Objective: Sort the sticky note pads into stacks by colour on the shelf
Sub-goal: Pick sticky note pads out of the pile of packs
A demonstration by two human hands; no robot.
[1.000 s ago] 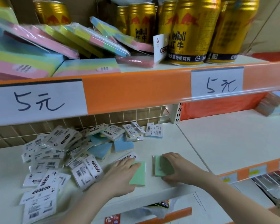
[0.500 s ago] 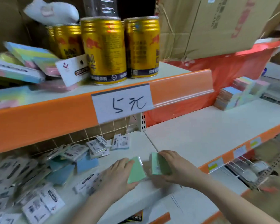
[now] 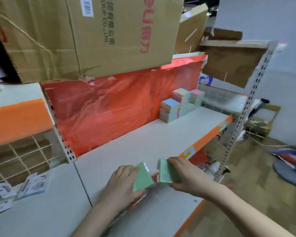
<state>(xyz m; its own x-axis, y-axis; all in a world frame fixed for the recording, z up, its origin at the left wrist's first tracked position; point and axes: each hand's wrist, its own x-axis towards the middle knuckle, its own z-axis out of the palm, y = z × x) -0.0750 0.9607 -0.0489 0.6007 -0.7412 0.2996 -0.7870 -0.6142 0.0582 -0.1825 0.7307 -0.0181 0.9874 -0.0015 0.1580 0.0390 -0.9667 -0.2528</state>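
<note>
1. My left hand [image 3: 121, 183]: forearm reaching up from the lower edge, palm down, fingers curled round a green pad [image 3: 142, 177] held tilted above the white shelf [image 3: 143, 142].
2. My right hand [image 3: 186, 175]: forearm entering from the lower right, thumb under and fingers over a second green pad [image 3: 166, 173], held on edge just beside the first, the two apart.
3. Loose pads with printed labels [image 3: 34, 183]: lying on the shelf board to the left.
4. Stacked pads [image 3: 179, 105]: blue, pink and mixed pastel piles, at the far end against the red backing sheet [image 3: 118, 108].
5. Cardboard box [image 3: 92, 35]: above the backing.
</note>
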